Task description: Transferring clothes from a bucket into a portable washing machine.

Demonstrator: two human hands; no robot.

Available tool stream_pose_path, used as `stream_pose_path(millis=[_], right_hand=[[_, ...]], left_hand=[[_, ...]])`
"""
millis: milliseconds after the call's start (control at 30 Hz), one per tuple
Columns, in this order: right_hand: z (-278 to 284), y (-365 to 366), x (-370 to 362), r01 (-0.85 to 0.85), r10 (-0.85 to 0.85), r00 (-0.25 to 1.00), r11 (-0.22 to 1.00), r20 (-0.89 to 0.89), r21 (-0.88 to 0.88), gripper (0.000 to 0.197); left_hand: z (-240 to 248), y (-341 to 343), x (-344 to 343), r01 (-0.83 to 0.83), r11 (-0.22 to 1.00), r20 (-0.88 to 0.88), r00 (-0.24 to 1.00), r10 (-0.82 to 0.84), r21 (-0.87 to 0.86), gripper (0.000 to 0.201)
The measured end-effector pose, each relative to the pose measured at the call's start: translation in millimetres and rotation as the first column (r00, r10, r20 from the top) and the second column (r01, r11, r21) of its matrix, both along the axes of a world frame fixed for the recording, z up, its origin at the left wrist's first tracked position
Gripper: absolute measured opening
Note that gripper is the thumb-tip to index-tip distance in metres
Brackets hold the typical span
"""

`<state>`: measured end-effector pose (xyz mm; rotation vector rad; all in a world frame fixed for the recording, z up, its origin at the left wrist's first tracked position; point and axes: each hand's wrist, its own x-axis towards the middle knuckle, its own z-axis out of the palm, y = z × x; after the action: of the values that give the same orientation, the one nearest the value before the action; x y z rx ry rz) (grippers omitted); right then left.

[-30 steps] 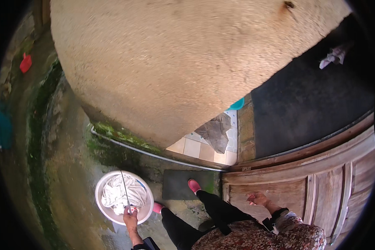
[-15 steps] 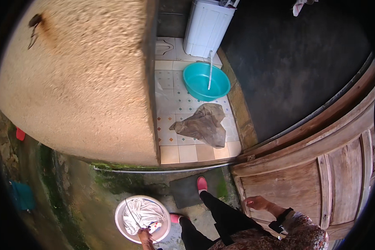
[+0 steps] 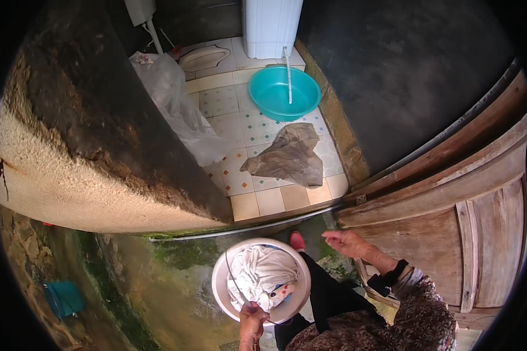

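Note:
My left hand (image 3: 253, 319) is closed around the thin handle of a pale pink bucket (image 3: 221, 286). Inside the bucket lies a bunched white cloth (image 3: 263, 266), with a printed patch of red and dark spots near my hand. My right hand (image 3: 346, 243) hangs free in front of the wooden door, its fingers loosely bent and holding nothing. One pink shoe (image 3: 297, 240) of mine shows just beyond the bucket's right side.
Past a doorsill with a pale pipe (image 3: 246, 227) is a tiled floor with a crumpled grey-brown cloth (image 3: 290, 157), a teal basin (image 3: 281, 96) and a white appliance (image 3: 271, 29). A wall (image 3: 70, 181) borders the left, a wooden door (image 3: 410, 251) the right. A teal bucket (image 3: 63, 297) stands far left.
The pink bucket has risen and shifted right and forward with my left hand. My right hand has moved slightly forward and left. The view has shifted, showing more of the tiled room.

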<state>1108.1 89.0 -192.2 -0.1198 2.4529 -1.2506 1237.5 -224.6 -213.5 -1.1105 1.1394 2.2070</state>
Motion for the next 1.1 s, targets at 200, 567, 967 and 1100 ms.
stream_pose_path(millis=[200, 567, 967, 1100], right_hand=[[46, 90, -8, 0.528, -0.539, 0.84, 0.838, -0.055, -0.139, 0.04], [46, 188, 15, 0.751, -0.749, 0.651, 0.659, -0.121, -0.041, 0.044], [48, 194, -1, 0.91, -0.912, 0.409, 0.41, -0.02, -0.067, 0.046], [54, 183, -21, 0.98, -0.976, 0.198, 0.197, 0.085, -0.023, 0.037]], left_hand=[[37, 64, -82, 0.35, 0.937, -0.148, 0.927, -0.344, 0.012, 0.026], [103, 160, -235, 0.63, 0.728, -0.128, 0.726, -0.676, -0.269, 0.026], [220, 178, -328, 0.562, 0.729, -0.215, 0.714, -0.666, -0.392, 0.025], [262, 167, -351, 0.469, 0.814, -0.312, 0.76, -0.57, -0.344, 0.025]])
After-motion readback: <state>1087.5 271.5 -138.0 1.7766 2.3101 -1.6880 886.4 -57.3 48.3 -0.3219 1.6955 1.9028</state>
